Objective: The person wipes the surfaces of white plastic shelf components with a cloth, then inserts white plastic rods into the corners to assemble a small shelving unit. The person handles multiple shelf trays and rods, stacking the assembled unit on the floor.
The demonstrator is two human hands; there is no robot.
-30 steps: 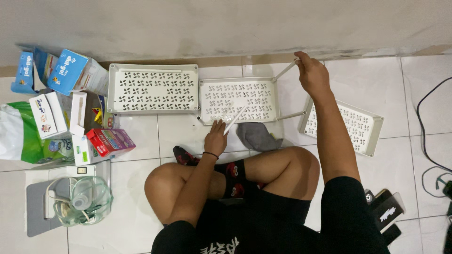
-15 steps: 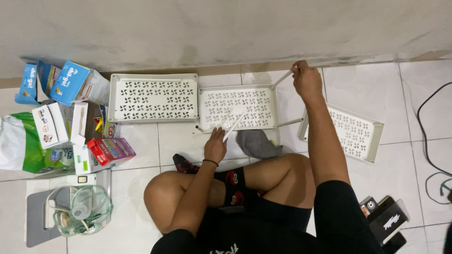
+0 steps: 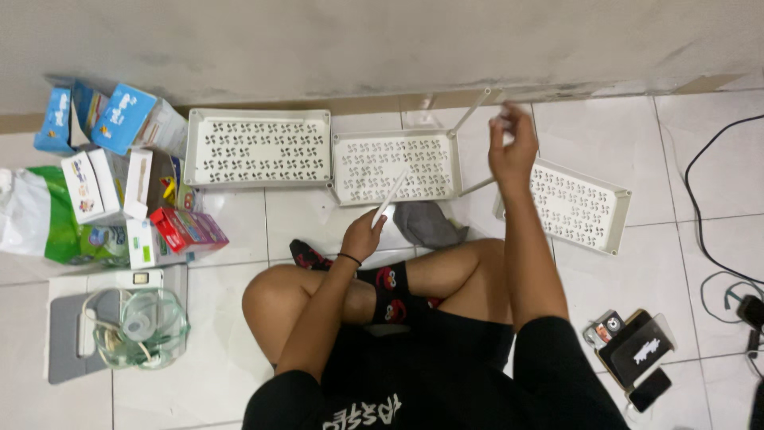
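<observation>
Sitting cross-legged on the white tiled floor (image 3: 684,263), a person works facing the wall. Left hand (image 3: 364,237): fingers closed round a slim white rod (image 3: 390,199) that slants up over the middle perforated shelf tray (image 3: 395,166). Right hand (image 3: 512,147): raised near the wall, fingers curled at the end of a second white rod (image 3: 471,109) that rises from the middle tray's far right corner; whether the grip is tight on it cannot be told. A third rod (image 3: 477,186) juts from that tray's near right corner.

Further items:
- larger perforated shelf tray (image 3: 259,147), along the wall, just left of the middle one
- third perforated tray (image 3: 577,205), tilted, right of the right forearm
- grey cloth (image 3: 428,223), on the floor below the middle tray
- cardboard boxes (image 3: 119,171) and a green-and-white bag (image 3: 40,219), left side of the floor
- clear mask with tubing (image 3: 143,326) on a grey board (image 3: 64,358), near left corner
- phones and a small case (image 3: 633,350), near right
- black cables (image 3: 708,231), right edge
</observation>
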